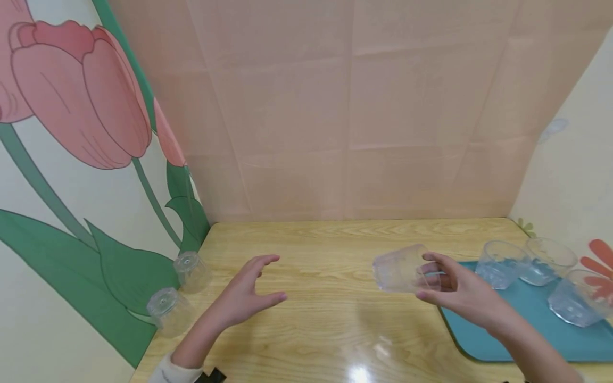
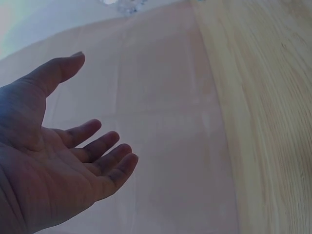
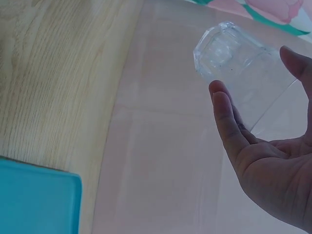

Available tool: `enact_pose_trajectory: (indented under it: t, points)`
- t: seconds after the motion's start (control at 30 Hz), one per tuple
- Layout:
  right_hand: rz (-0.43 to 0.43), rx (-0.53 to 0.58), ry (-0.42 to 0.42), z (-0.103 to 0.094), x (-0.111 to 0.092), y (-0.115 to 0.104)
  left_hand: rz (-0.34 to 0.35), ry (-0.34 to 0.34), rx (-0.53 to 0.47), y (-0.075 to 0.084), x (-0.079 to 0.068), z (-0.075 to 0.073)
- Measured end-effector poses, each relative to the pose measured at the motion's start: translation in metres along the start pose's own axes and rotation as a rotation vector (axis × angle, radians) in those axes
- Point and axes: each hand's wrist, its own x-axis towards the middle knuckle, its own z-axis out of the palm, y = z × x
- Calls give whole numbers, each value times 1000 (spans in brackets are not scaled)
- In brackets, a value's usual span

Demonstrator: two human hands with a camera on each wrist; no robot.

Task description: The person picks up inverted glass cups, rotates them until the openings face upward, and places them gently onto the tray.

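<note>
Hands, the left hand (image 1: 246,295) and the right hand (image 1: 462,290), are well apart above the counter (image 1: 330,319). The right pinches a clear cup (image 1: 395,270) near its rim between thumb and fingers; the left is empty, fingers loosely bent, thumb spread. The cup lies between them, far nearer the right, its long axis roughly level, base toward the left. Beyond, two upturned cups (image 1: 168,311) stand leftward; three upright cups (image 1: 500,266) occupy the blue tray (image 1: 507,340) rightward.
</note>
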Motion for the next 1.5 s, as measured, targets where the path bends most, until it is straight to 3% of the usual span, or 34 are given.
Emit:
enact_pose_trajectory:
  t: [0.43, 0.93, 1.23, 1.5]
  points:
    - [27, -46, 9, -11, -7, 11, -30, 23, 59, -3, -10, -12]
    - [29, -187, 57, -25, -16, 27, -54, 41, 123, -12, -17, -29]
    - [18, -214, 75, -35, -21, 37, -29, 77, 160, -19, -23, -38]
    - [96, -255, 52, -47, -26, 45, -27, 101, 193, -27, -31, -47]
